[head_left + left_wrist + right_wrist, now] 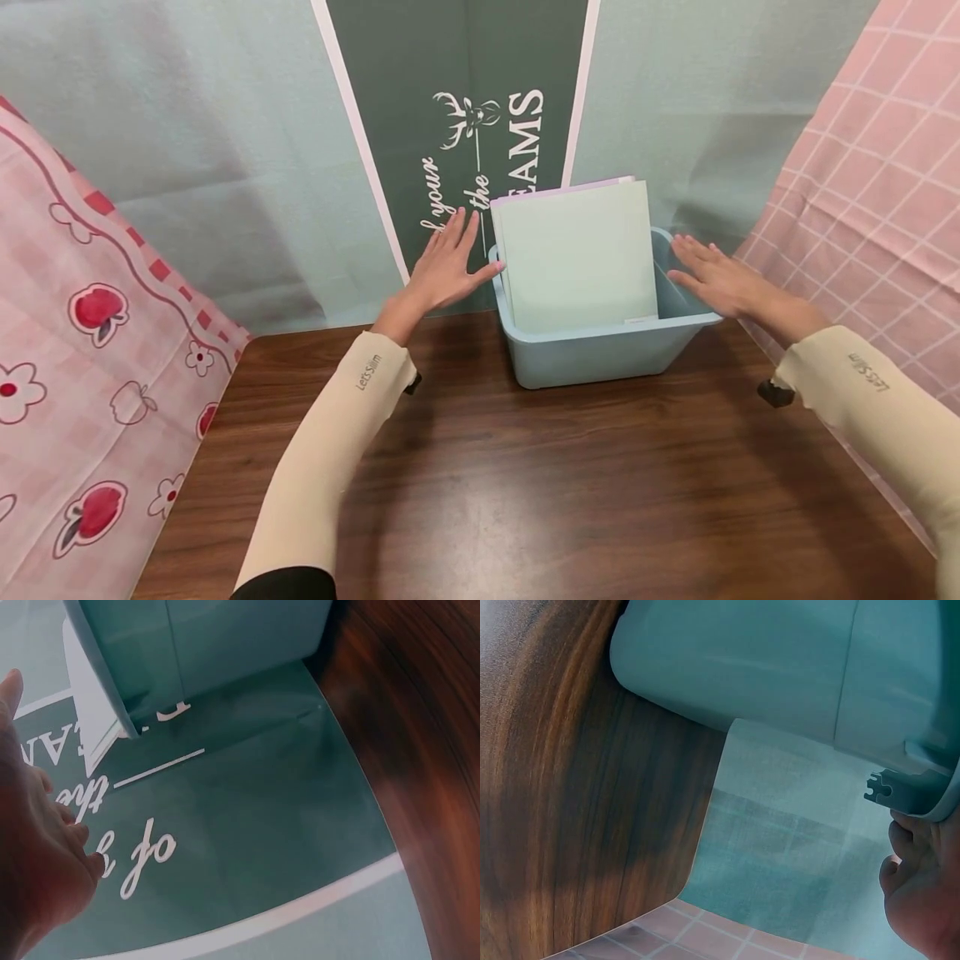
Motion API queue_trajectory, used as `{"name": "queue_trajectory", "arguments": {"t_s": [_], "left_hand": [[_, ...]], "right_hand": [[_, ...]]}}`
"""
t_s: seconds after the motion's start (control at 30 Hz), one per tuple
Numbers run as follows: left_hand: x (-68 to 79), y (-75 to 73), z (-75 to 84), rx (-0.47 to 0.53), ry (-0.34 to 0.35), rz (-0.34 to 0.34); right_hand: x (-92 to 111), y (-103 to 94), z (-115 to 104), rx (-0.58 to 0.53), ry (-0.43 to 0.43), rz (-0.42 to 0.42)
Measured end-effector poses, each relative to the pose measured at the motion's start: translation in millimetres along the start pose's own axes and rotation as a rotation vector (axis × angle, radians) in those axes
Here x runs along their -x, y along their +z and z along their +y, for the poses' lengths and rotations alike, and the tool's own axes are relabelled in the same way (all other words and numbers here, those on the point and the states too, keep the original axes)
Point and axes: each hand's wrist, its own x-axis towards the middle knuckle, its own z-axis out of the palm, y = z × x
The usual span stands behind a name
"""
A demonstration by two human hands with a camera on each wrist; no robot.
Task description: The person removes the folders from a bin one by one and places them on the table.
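While stretching both cream sleeves (315, 467) forward over the wooden table (480, 500), grips nothing, as far as visible. Finds the light blue bin (592, 358) standing at the far side of the table, slightly right of the middle. Holds the left hand (442, 267) just beside its left end, with straight, spread fingers, and the right hand (716, 279) at its right end, also with straight fingers; cannot tell whether touching the rim. Sees between the hands the pale folders (581, 250), or perhaps thin books, leaning inside the bin and rising above it. Behind these, faces the hanging cloth (217, 167) with white letters (525, 137). Judging only from this, seems to be at the step of settling the loaded bin in its place. For the next move, probably needs either to close the fingers evenly on both ends, or to withdraw the hands slowly, without knocking the folders.
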Motion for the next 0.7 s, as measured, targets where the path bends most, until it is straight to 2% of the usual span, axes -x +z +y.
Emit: {"name": "queue_trajectory", "arguments": {"t_s": [0.5, 0.7], "left_hand": [[-27.9, 8.6, 11.8, 0.05, 0.003, 0.019], [-33.8, 11.5, 15.2, 0.059, 0.009, 0.025]], "right_hand": [[-0.2, -0.9, -1.5, -0.005, 0.002, 0.016], [-0.5, -1.8, -2.2, -0.015, -0.001, 0.015]]}}
